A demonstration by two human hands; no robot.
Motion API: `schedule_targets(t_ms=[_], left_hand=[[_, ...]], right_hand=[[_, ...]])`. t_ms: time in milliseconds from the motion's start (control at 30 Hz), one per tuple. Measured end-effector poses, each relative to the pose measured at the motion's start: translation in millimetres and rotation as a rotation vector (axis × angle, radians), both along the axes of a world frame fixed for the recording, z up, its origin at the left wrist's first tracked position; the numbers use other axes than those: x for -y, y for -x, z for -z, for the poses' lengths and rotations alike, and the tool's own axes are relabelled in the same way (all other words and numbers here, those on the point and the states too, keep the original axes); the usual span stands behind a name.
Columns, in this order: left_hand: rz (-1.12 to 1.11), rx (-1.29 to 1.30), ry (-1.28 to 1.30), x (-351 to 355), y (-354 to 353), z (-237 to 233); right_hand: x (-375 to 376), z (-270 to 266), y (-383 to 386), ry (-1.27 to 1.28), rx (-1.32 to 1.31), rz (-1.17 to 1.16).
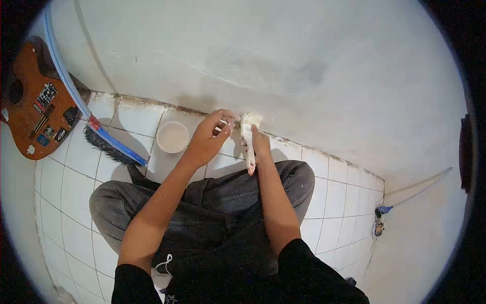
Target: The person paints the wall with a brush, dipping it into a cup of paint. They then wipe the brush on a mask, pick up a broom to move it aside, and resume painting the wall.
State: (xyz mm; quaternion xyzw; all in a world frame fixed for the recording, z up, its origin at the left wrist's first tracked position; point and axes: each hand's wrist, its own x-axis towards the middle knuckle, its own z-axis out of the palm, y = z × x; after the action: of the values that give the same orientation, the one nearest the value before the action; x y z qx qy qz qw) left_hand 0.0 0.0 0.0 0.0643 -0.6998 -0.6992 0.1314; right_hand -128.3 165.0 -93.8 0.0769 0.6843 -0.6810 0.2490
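My right hand (260,142) is wrapped round a paintbrush (247,136) with a whitish, paint-coated handle and a red lower tip. The brush stands nearly upright in view, its bristle end close to the base of the wall. Just left of the brush is my left hand (208,136), with bent fingers and a gap between thumb and forefinger. White smears mark its fingertips, and I see nothing held in it. A round white tub (172,137) of pale, creamy paint sits on the tiles left of my left hand.
A pale wall (314,86) rises in front, stained along its foot. Leftward, a blue-handled broom (116,145) with dark bristles leans beside a stickered brown guitar (43,104). White tiles (76,190) surround my crossed legs (223,195). At right, a small blue item (385,209) is at the wall.
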Motion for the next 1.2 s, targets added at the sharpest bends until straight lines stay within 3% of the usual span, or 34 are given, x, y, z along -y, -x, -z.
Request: schedule_targets(t_ms=[67, 100, 233, 367, 433, 600, 800, 900, 967, 1033, 1100, 1133, 1200], left_hand=[[-0.003, -0.044, -0.038, 7.5, 2.5, 0.7], [-0.008, -0.105, -0.072, -7.1, 2.6, -13.3], [-0.112, -0.133, -0.040, 19.9, -17.4, -35.8], [-0.257, -0.217, -0.151, 42.7, -24.7, -56.3], [-0.296, -0.236, -0.230, 55.6, -29.5, -60.5], [-0.480, -0.307, -0.308, 77.9, -34.5, -65.7], [-0.496, -0.331, -0.511, 88.6, -35.4, -70.8], [-0.494, -0.368, -0.578, 90.2, -34.0, -73.3], [-0.501, -0.385, -0.577, 92.7, -34.7, -74.7], [-0.499, -0.407, -0.579, 95.8, -35.9, -75.4], [-0.500, -0.443, -0.624, 100.6, -37.6, -75.7], [-0.502, -0.444, -0.625, 101.7, -38.0, -76.8], [-0.536, -0.441, -0.676, 103.5, -40.8, -78.5]], right_hand=[[5.0, 8.4, 1.9, -0.072, 0.043, -0.088], [-14.1, -20.7, 5.6, -0.109, -0.016, -0.090], [0.9, -40.0, -26.7, -0.002, 0.125, -0.168], [5.5, -46.8, -39.5, -0.013, -0.042, -0.320], [13.9, -54.2, -54.4, -0.150, -0.271, -0.392], [26.3, -69.7, -78.0, -0.003, -0.161, -0.573], [35.0, -62.4, -65.5, 0.201, -0.113, -0.621], [26.6, -68.8, -64.3, 0.182, -0.146, -0.675], [35.0, -92.4, -77.2, 0.086, -0.339, -0.688], [35.4, -100.7, -80.1, 0.072, -0.284, -0.666], [36.1, -110.1, -85.1, -0.020, -0.368, -0.624], [36.9, -99.1, -84.3, -0.009, -0.534, -0.556], [39.1, -106.4, -87.1, 0.004, -0.525, -0.462]])
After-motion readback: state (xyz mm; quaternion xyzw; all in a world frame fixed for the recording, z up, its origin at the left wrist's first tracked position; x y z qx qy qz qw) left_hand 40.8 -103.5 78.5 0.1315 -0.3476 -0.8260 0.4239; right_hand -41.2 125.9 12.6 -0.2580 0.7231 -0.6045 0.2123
